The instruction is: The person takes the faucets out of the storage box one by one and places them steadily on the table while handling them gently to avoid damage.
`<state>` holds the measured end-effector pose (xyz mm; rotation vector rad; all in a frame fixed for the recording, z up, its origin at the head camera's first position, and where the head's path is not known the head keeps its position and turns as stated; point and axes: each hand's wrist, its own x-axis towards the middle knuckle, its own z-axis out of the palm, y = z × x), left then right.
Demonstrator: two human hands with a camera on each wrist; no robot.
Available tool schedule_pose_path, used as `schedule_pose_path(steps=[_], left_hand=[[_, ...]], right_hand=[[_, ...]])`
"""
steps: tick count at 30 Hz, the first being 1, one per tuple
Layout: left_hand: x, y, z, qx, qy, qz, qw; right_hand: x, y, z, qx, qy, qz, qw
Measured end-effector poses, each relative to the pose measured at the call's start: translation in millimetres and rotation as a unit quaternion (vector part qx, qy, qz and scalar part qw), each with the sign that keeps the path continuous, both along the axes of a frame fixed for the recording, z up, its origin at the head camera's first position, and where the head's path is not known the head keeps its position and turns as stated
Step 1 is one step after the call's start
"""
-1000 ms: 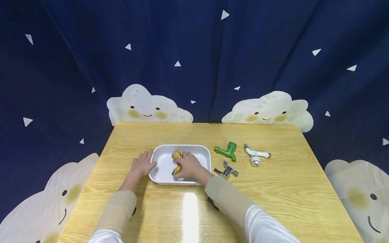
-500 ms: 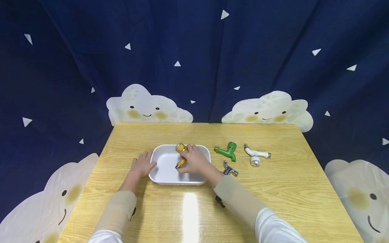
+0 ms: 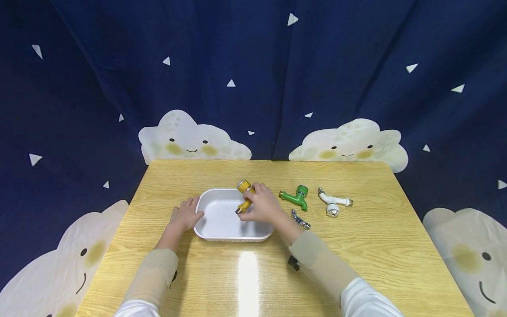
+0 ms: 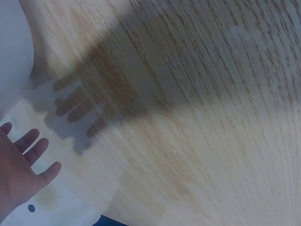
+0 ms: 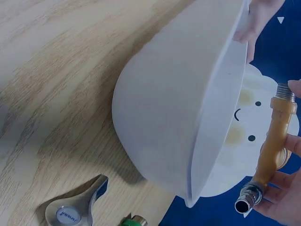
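Note:
A yellow faucet (image 3: 244, 205) with a ribbed knob and metal ends is held in my right hand (image 3: 263, 205), raised over the right part of a white plastic basin (image 3: 214, 218). In the right wrist view, the faucet's threaded end points up and its chrome spout (image 5: 251, 195) faces down, with fingertips and thumb pinching the yellow body. My left hand (image 3: 184, 215) rests against the basin's left rim, thumb over the edge and fingers straight. The left wrist view has that hand's spread fingers (image 4: 35, 153) near the basin wall (image 4: 14, 52).
Right of the basin lie a green faucet (image 3: 298, 198), a white faucet (image 3: 333, 202) and a chrome faucet (image 3: 301, 220), partly hidden behind my right wrist. All are on a wooden table (image 3: 376, 246). A dark blue curtain (image 3: 261, 66) with clouds hangs behind.
My right hand has lifted the yellow faucet from the basin's floor and carried it up and to the right. The left hand has stayed at the rim.

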<state>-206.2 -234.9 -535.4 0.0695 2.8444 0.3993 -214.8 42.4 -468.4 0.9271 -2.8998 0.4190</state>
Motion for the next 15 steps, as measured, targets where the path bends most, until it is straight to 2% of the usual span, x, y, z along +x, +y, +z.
schedule_pose_path(steps=[8, 15], left_hand=[[-0.9, -0.2, -1.1, -0.003, -0.002, -0.003, 1.0], [-1.6, 0.3, -1.8, -0.002, -0.005, -0.001, 1.0]], right_hand=[[1.2, 15.0, 7.5, -0.014, 0.0, -0.019, 1.0], [-0.2, 30.8, 5.9, -0.027, -0.002, -0.05, 0.998]])
